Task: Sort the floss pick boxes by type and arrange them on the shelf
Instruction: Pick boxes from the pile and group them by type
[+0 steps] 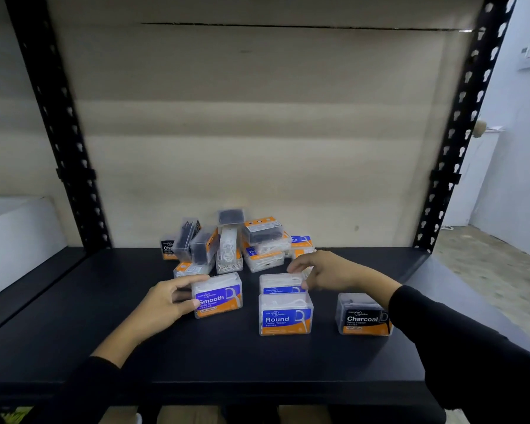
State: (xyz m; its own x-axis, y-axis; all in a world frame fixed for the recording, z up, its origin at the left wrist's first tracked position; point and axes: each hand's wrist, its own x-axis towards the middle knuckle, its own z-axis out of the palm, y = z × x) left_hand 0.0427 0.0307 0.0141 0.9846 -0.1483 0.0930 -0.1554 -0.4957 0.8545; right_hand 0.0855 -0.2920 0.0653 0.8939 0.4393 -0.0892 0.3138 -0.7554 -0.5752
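Observation:
On the dark shelf (227,356) my left hand (166,298) grips the left side of an upright "Smooth" box (219,296). To its right stands a "Round" box (285,315) with a second blue-labelled box (280,283) right behind it. My right hand (318,270) has its fingers curled on that rear box's top right corner. A black "Charcoal" box (363,315) stands at the right, partly behind my right sleeve. A jumbled pile of several mixed boxes (236,243) lies at the back.
Black perforated uprights (65,127) (462,123) frame the shelf, with a beige back panel (257,133) behind. The shelf's front edge (257,387) runs across near the bottom. A white unit (16,237) sits outside to the left, and floor shows at the right.

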